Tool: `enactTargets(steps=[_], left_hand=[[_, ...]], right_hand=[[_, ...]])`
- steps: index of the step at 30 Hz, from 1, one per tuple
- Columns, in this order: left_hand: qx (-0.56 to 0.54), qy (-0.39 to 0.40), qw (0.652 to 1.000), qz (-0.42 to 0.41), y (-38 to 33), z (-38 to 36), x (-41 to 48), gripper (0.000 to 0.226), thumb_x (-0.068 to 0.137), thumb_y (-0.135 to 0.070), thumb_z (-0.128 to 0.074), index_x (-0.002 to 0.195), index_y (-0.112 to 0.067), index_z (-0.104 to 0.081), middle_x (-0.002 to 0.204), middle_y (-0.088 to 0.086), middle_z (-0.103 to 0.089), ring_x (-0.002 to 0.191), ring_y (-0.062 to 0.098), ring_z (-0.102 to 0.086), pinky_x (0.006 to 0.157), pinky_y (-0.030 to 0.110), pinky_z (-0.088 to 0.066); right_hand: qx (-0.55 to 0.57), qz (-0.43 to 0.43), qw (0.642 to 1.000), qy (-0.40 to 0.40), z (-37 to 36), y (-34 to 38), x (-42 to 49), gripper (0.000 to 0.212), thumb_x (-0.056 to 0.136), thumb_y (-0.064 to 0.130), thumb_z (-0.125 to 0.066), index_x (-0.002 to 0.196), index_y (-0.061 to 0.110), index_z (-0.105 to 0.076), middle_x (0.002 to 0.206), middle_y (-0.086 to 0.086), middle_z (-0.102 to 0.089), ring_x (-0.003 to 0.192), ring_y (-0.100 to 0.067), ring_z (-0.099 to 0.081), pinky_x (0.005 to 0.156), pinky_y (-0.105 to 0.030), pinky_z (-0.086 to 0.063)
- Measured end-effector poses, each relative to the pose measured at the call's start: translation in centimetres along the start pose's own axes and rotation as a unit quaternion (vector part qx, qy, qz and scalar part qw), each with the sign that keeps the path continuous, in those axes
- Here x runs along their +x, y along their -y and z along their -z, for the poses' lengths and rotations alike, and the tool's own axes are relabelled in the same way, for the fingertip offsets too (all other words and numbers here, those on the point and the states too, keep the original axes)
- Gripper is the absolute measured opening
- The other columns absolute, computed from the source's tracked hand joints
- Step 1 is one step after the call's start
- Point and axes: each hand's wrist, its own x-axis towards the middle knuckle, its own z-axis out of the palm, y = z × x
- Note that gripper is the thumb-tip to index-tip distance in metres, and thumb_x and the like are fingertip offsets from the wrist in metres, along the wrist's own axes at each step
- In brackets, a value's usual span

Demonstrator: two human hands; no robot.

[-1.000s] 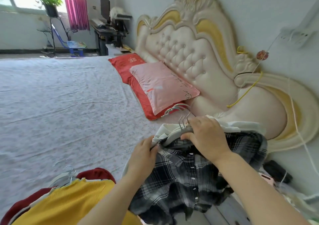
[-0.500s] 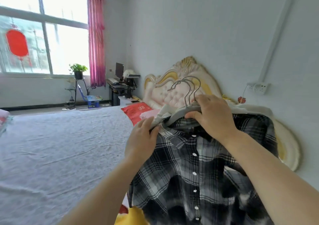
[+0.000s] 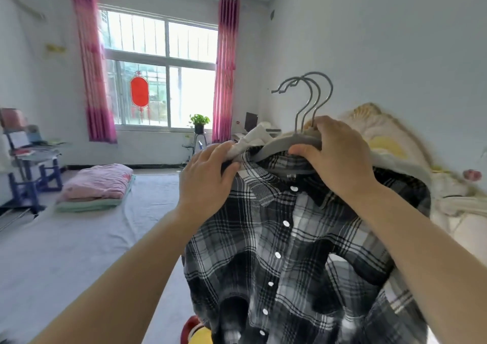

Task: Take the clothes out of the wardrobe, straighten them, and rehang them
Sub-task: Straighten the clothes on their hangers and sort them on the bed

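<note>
Lying far left of the plaid shirt [image 3: 284,251], folded blankets [image 3: 97,185] rest on the bed [image 3: 79,251]. At the shirt's left shoulder, the left hand [image 3: 208,175] has its grip clamped on a pale garment [image 3: 253,140] bunched there. The buttoned shirt hangs in the air from grey hangers [image 3: 303,143], three hooks upright above its collar. Just right of the collar, the right hand [image 3: 334,156] has its grip clamped round the hangers. Further right stands the headboard [image 3: 382,132].
</note>
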Motion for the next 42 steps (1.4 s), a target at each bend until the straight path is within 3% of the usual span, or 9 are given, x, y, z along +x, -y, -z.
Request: enactTargets(steps=[7, 17, 22, 27, 31, 37, 42], left_hand=[[0.090, -0.012, 0.995, 0.052, 9.9, 11.0, -7.9, 0.044, 0.089, -0.027, -0.057, 0.130, -0.013, -0.050, 0.123, 0.011, -0.059, 0.113, 0.031, -0.051, 0.097, 0.045, -0.040], [0.211, 0.021, 0.958, 0.193, 15.9, 22.4, -21.8, 0.047, 0.094, -0.034, -0.048, 0.137, -0.016, -0.041, 0.137, 0.004, -0.048, 0.129, 0.020, -0.037, 0.110, 0.032, -0.019], [0.245, 0.014, 0.937, 0.247, 15.1, 26.1, -27.5, 0.048, 0.094, -0.031, -0.050, 0.138, -0.015, -0.040, 0.138, 0.007, -0.047, 0.130, 0.023, -0.036, 0.111, 0.038, -0.020], [0.277, 0.015, 0.926, 0.256, 14.3, 28.9, -31.8, 0.045, 0.090, -0.025, -0.057, 0.131, -0.009, -0.048, 0.128, 0.012, -0.056, 0.121, 0.031, -0.047, 0.106, 0.047, -0.027], [0.286, 0.029, 0.924, 0.252, 14.7, 30.8, -33.8, 0.045, 0.089, -0.026, -0.058, 0.131, -0.011, -0.048, 0.128, 0.008, -0.057, 0.121, 0.028, -0.048, 0.105, 0.048, -0.029], [0.265, 0.037, 0.930, 0.250, 18.6, 32.1, -35.0, 0.043, 0.090, -0.025, -0.058, 0.130, -0.011, -0.050, 0.129, 0.006, -0.056, 0.123, 0.026, -0.046, 0.106, 0.044, -0.025], [0.218, 0.086, 0.937, 0.261, 24.5, 32.3, -36.2, 0.045, 0.092, -0.032, -0.053, 0.134, -0.017, -0.046, 0.133, 0.000, -0.053, 0.127, 0.018, -0.042, 0.110, 0.043, -0.023]], right_hand=[[0.123, -0.017, 0.990, 0.064, -5.9, 13.7, -3.7, 0.044, 0.072, 0.050, -0.068, 0.096, 0.014, -0.057, 0.082, 0.008, -0.050, 0.077, -0.011, -0.043, 0.068, -0.028, -0.032], [0.245, 0.020, 0.950, 0.195, -10.4, 28.5, -12.0, 0.045, 0.074, 0.048, -0.069, 0.098, 0.012, -0.056, 0.088, -0.003, -0.062, 0.084, -0.024, -0.055, 0.069, -0.027, -0.033], [0.298, 0.043, 0.928, 0.219, -9.5, 32.7, -15.5, 0.043, 0.074, 0.052, -0.066, 0.095, 0.016, -0.055, 0.080, 0.009, -0.048, 0.075, -0.013, -0.044, 0.068, -0.027, -0.034], [0.323, 0.065, 0.913, 0.242, -8.0, 35.1, -18.2, 0.044, 0.074, 0.056, -0.064, 0.094, 0.017, -0.054, 0.080, 0.009, -0.049, 0.074, -0.012, -0.045, 0.067, -0.027, -0.035], [0.330, 0.060, 0.905, 0.261, -7.3, 37.0, -19.4, 0.045, 0.074, 0.057, -0.063, 0.095, 0.019, -0.053, 0.081, 0.009, -0.050, 0.074, -0.012, -0.045, 0.066, -0.027, -0.035], [0.322, 0.046, 0.901, 0.286, -9.1, 40.2, -20.4, 0.041, 0.076, 0.054, -0.064, 0.096, 0.020, -0.053, 0.081, 0.010, -0.051, 0.074, -0.012, -0.047, 0.065, -0.027, -0.036], [0.298, 0.015, 0.896, 0.329, -13.1, 43.2, -22.1, 0.036, 0.077, 0.049, -0.066, 0.092, 0.020, -0.051, 0.081, 0.008, -0.053, 0.075, -0.014, -0.050, 0.063, -0.028, -0.036]])
